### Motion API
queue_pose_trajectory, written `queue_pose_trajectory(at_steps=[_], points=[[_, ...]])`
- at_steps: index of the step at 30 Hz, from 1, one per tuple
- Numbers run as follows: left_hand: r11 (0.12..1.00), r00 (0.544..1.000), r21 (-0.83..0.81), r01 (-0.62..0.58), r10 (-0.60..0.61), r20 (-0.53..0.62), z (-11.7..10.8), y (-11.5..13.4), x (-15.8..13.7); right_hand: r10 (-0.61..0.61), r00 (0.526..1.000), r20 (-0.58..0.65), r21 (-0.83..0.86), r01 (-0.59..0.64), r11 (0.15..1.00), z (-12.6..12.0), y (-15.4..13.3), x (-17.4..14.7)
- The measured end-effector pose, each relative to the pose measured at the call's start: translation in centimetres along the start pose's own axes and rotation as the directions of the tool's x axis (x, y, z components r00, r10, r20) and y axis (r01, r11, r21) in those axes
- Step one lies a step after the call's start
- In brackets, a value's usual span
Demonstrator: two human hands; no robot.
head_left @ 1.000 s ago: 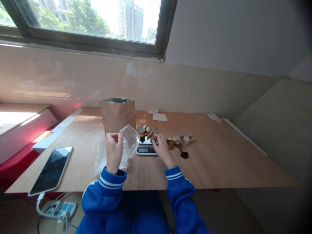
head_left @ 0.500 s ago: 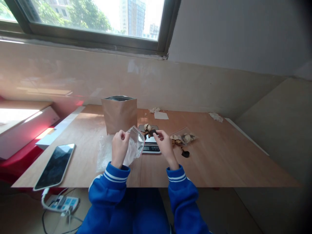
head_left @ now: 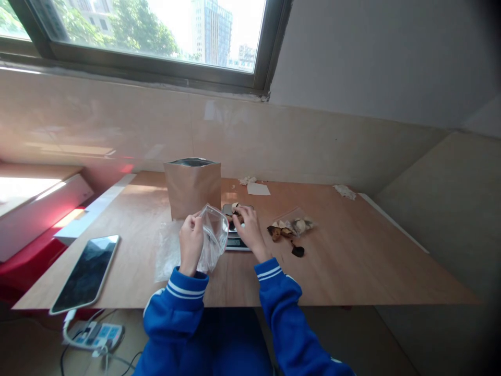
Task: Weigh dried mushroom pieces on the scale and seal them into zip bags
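Note:
My left hand (head_left: 191,241) is closed on a clear plastic bag (head_left: 213,237), pinching it near the top; the bag's mouth gapes toward the right. Beside it, a small kitchen scale (head_left: 237,244) carries a little heap of dried plant pieces (head_left: 230,220), dark brown with a pale bit. My right hand (head_left: 250,232) is over the scale, its thumb and fingers around a brown piece in this heap; the fingers partly hide it. More dried brown pieces (head_left: 277,233) lie to the right of the scale, next to a small clear packet (head_left: 301,224) holding similar pieces.
A brown stand-up pouch (head_left: 192,190) stands open behind the plastic bag. On the left lies a phone (head_left: 86,271) with a cable to a power strip (head_left: 98,334) below the table. A black piece (head_left: 298,251), a white paper (head_left: 259,189) and crumpled tissue (head_left: 344,191) also lie on the table.
My right hand has moved left and away from me, down onto the heap on the scale. The black piece it held no longer shows in its fingers. My left hand keeps the bag.

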State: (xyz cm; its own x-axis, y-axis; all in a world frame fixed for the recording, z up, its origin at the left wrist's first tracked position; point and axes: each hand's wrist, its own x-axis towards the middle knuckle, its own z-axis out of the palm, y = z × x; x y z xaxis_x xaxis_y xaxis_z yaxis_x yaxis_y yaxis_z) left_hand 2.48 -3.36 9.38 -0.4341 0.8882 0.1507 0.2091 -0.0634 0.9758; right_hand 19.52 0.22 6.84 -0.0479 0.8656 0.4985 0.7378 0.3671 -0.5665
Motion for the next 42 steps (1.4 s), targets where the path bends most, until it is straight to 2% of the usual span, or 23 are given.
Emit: queue_pose_trajectory(at_steps=[3,6,13,18,23,26,29,32,34,36,38,40,42], points=[[0.984,0.997,-0.16,0.078,-0.081,-0.012,0.0,-0.5,0.1,-0.059,0.985,0.161,-0.194,0.09,0.977,2.1,1.2,-0.6],[0.948,0.989,-0.28,0.149,-0.149,0.02,0.0,-1.1,0.0,-0.089,0.967,0.237,-0.271,0.154,0.95,3.0,1.6,-0.9],[0.954,0.989,-0.262,0.145,-0.149,0.006,0.1,-1.2,-0.3,-0.189,0.935,0.299,-0.251,0.268,0.93,2.3,3.2,-0.1],[0.955,0.989,-0.264,0.133,-0.145,-0.023,0.2,-1.1,-0.4,-0.18,0.937,0.301,-0.296,0.271,0.916,2.6,4.4,0.7],[0.954,0.988,-0.263,0.144,-0.156,-0.024,0.0,-1.2,-0.4,-0.17,0.946,0.276,-0.255,0.242,0.936,3.1,4.8,1.1],[0.957,0.987,-0.253,0.144,-0.158,-0.036,-0.1,-1.5,-0.4,-0.138,0.968,0.207,-0.166,0.174,0.971,2.7,3.6,1.4],[0.96,0.988,-0.248,0.132,-0.147,-0.043,-0.1,-1.5,-0.5,-0.026,0.997,0.067,0.071,0.021,0.997,1.5,0.9,1.9],[0.968,0.99,-0.222,0.112,-0.128,-0.058,0.0,-1.3,-0.6,0.102,0.995,0.016,0.407,-0.1,0.908,0.0,-2.7,2.3],[0.97,0.99,-0.211,0.118,-0.132,-0.056,0.1,-1.2,-0.7,0.083,0.99,0.114,0.498,-0.129,0.858,-0.8,-5.0,2.1],[0.964,0.988,-0.228,0.134,-0.147,-0.041,0.0,-1.2,-0.7,0.036,0.965,0.262,0.461,-0.157,0.873,-1.3,-6.8,1.6],[0.954,0.986,-0.258,0.152,-0.163,-0.025,-0.1,-1.3,-0.6,0.028,0.942,0.335,0.363,-0.157,0.919,-1.5,-8.0,1.2],[0.946,0.983,-0.276,0.169,-0.182,-0.022,-0.3,-1.5,-0.5,0.018,0.962,0.271,0.289,-0.1,0.952,-1.5,-8.3,1.1],[0.94,0.979,-0.285,0.187,-0.203,-0.027,-0.6,-1.7,-0.4,-0.015,0.991,0.135,0.234,-0.017,0.972,-1.2,-7.3,1.4]])
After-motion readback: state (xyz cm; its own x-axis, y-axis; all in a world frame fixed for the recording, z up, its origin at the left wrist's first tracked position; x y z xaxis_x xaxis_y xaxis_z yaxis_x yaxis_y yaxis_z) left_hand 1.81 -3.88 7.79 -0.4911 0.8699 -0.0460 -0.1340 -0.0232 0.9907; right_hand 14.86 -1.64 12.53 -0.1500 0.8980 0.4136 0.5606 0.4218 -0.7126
